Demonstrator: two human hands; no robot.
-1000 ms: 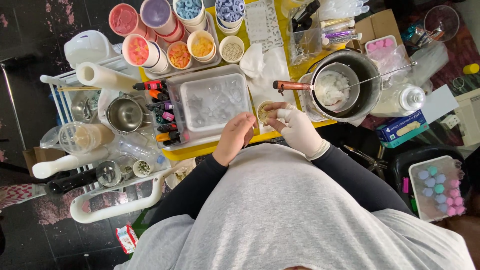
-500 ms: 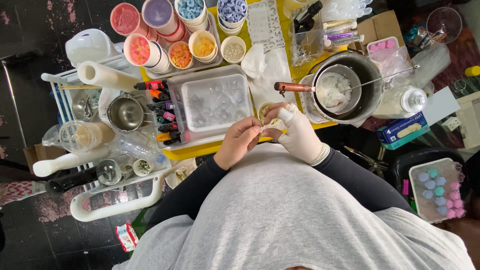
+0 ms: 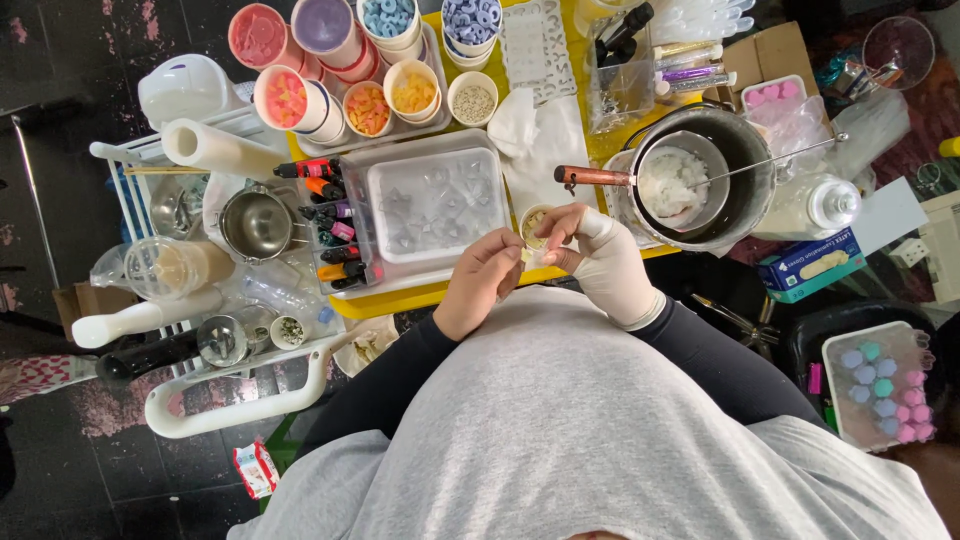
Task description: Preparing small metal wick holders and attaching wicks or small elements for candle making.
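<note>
top: grey | sleeves: black, long | right hand: cream glove | left hand: bare

Single head view, straight down, near, over cluttered table.

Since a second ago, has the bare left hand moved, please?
Yes: the left hand has shifted slightly right, away from the clear tray, towards the gloved right hand.

A crowded home craft workshop, yellow table packed with cups of coloured wax shapes, dye bottles, clear moulds, a melting pot
</note>
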